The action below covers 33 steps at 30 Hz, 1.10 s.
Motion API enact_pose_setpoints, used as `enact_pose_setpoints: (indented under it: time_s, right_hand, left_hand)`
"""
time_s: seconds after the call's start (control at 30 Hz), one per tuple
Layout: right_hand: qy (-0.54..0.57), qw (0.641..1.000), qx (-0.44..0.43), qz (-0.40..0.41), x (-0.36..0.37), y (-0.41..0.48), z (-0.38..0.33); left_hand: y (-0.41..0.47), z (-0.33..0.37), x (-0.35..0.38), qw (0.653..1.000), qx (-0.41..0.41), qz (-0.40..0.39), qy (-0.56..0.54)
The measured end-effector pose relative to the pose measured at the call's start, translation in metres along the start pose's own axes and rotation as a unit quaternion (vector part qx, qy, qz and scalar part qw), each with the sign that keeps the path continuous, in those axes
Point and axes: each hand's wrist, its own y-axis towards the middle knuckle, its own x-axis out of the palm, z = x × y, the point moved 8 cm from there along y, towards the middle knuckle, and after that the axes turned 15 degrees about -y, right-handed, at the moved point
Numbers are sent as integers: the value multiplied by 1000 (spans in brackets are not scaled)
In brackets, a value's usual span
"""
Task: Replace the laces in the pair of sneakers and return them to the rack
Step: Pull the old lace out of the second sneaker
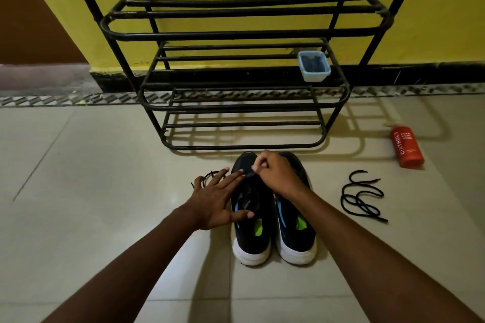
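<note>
- Two sneakers stand side by side on the smooth, shiny tile floor (78, 191), just in front of the rack (244, 34), with their heels nearest the camera.
- The left sneaker (253, 238) and the right sneaker (299, 236) are black and soft-looking, with thick white soles, blue trim and bright green insides.
- The left hand (217, 202) is flat, with its fingers straight and spread. It rests on the side of the left sneaker.
- The right hand (275, 173) is curled and pinches a small black piece (249, 173) on top of the left sneaker. I cannot tell if it is a lace.
- The rack is made of thin, round black metal bars. Three shelves show.
- One small blue plastic tub (314, 75) sits on the middle shelf, with dark stuff in it.
- Two black laces lie on the floor: a curly lace (360, 198) to the right, and a half-hidden lace (210, 174) behind the left hand.
- One red bottle (406, 149) lies on its side.
</note>
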Motion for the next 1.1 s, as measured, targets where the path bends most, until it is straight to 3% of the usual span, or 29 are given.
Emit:
enact_pose_setpoints:
  time_s: [0.07, 0.13, 0.23, 0.3, 0.37, 0.43, 0.5, 0.57, 0.73, 0.8, 0.87, 0.93, 1.0, 1.03, 1.07, 1.1]
  right_hand:
    - [-100, 993, -44, -33, 2, 1, -5]
    - [-122, 989, -63, -52, 6, 1, -9]
    - [7, 999, -41, -25, 2, 1, -10]
    - [139, 990, 17, 12, -8, 2, -3]
    - [196, 978, 66, 17, -13, 2, 5]
    - [136, 989, 55, 2, -18, 1, 4]
    - [5, 1000, -1, -25, -19, -1, -1]
    - [-90, 992, -47, -71, -15, -1, -5]
    - [-182, 977, -75, -85, -12, 0, -10]
    - [-140, 986, -83, -46, -16, 1, -14]
    - [12, 998, -67, 8, -27, 2, -13]
    - [233, 972, -11, -3, -30, 3, -4]
    - [285, 958, 7, -19, -29, 3, 2]
    - [214, 976, -23, -10, -33, 5, 2]
    - [85, 993, -78, 0, -37, 6, -1]
    - [-75, 988, -133, -7, -36, 6, -6]
  left_hand:
    - [1, 1, 1, 1000, 4, -3, 0]
    - [1, 1, 1, 1000, 5, -5, -1]
    - [3, -1, -1, 1000, 3, -8, 1]
    - [6, -1, -2, 1000, 3, -8, 7]
    - [7, -2, -2, 1000, 5, -9, 7]
    - [8, -2, -2, 1000, 8, -8, 4]
    - [8, -3, -1, 1000, 9, -8, 4]
    - [8, -4, 0, 1000, 6, -8, 5]
    - [8, -2, -2, 1000, 7, -14, 7]
    - [7, -2, -2, 1000, 7, -17, 10]
    - [7, -3, -2, 1000, 7, -16, 12]
    - [7, -4, -3, 1000, 7, -14, 9]
    - [8, -4, -2, 1000, 7, -11, 9]
    - [8, -4, -2, 1000, 7, -11, 12]
    - [8, -3, -2, 1000, 6, -11, 13]
    - [8, -3, -2, 1000, 5, -12, 13]
